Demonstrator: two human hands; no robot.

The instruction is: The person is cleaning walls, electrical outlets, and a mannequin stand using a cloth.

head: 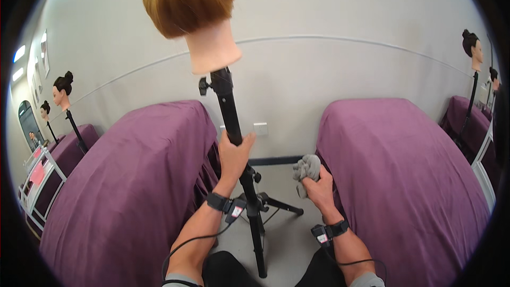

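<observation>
In the head view a mannequin head [195,12] with short light-brown hair is mounted on a black tripod stand [227,107]. My left hand [234,151] is wrapped around the stand's pole below the head, with the thumb out to the right. My right hand [318,187] grips a crumpled grey cloth [306,167], to the right of the pole and away from it. Both wrists wear black straps with small cabled devices. Below my hands, the tripod's legs [257,243] are spread on the grey floor.
Beds under purple sheets stand at left [131,167] and right [390,159]. More mannequin heads on stands are at far left [61,91] and far right [474,50]. A white trolley [48,175] is at left. The wall has a socket plate [260,128]. A person shows small at far left.
</observation>
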